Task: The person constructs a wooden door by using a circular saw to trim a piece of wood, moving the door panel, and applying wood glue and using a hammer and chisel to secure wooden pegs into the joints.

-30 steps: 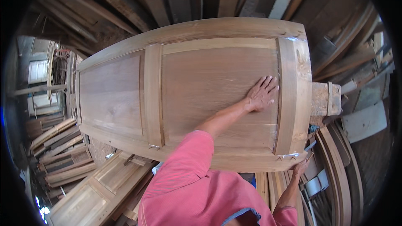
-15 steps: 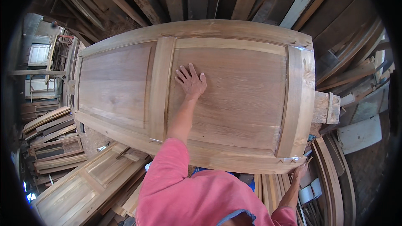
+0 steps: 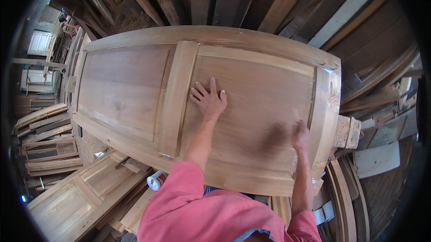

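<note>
A large wooden panel door [image 3: 256, 94] lies flat in front of me, its frame and two inset panels facing up. My left hand [image 3: 211, 104] rests on the right-hand panel near the middle rail [image 3: 178, 98], fingers spread, holding nothing. Over the right part of that same panel is my right hand [image 3: 301, 137], smeared by motion and closed. A thin, light-coloured strip [image 3: 296, 115] sticks up out of it; the blur hides what kind of tool or piece it is. Below the hand a dark shadow falls on the panel. Whitish filler marks [image 3: 329, 71] show at the far right frame joint.
A second panelled door [image 3: 87, 192] lies at the lower left, beside a red and white can [image 3: 156, 180]. Stacked frames and boards [image 3: 47, 148] stand at left. Planks [image 3: 202, 4] lean along the far side. A wood block [image 3: 346, 132] juts out past the door's right end.
My right hand has come up from the door's near right corner to over the panel. The left hand stays flat on the panel. The view has shifted slightly, and the can now shows.
</note>
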A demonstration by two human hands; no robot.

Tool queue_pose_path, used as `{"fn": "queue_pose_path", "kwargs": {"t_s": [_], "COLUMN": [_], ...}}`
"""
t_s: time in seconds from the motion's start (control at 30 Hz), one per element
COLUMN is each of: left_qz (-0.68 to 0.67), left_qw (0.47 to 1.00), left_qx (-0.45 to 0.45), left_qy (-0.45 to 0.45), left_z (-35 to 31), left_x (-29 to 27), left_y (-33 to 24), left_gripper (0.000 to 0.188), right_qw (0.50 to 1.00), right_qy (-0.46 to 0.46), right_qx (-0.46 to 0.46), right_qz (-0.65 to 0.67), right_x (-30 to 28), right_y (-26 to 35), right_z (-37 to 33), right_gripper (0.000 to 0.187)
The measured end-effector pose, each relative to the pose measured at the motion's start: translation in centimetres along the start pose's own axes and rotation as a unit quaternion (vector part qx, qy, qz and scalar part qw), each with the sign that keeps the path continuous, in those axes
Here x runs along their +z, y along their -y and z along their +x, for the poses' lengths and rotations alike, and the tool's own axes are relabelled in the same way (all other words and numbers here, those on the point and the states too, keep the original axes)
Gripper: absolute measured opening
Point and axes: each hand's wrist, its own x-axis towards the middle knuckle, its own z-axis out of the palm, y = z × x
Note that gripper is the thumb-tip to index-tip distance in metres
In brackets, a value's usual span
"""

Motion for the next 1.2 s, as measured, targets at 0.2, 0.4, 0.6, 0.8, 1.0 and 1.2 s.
{"fn": "queue_pose_path", "kwargs": {"t_s": [0.2,0.4,0.6,0.8,1.0,1.2], "left_qz": [-0.034,-0.059,-0.105,-0.108,-0.096,-0.089], "left_qw": [0.999,0.998,0.991,0.990,0.993,0.994], "left_qx": [-0.007,-0.034,-0.044,-0.048,-0.036,-0.030], "left_qy": [-0.027,-0.014,0.063,0.073,0.053,0.050], "left_z": [0.1,0.5,1.2,1.3,1.2,1.3], "left_x": [0.1,0.0,-0.8,-0.6,-0.4,-0.5], "left_y": [1.2,1.6,1.0,1.7,1.7,1.4], "left_gripper": [0.067,0.064,0.063,0.066,0.067,0.067], "right_qw": [0.967,0.943,0.942,0.944,0.917,0.899], "right_qy": [0.027,0.088,0.035,0.031,0.034,0.059], "right_qx": [-0.243,-0.320,-0.328,-0.326,-0.396,-0.405], "right_qz": [-0.071,-0.027,-0.063,-0.032,-0.029,-0.156], "right_x": [8.5,15.9,23.2,24.2,24.1,23.3], "right_y": [20.4,36.9,41.8,42.7,41.6,44.1], "right_z": [5.0,12.7,18.7,18.2,19.2,20.0], "right_gripper": [0.045,0.056,0.049,0.045,0.048,0.051]}}
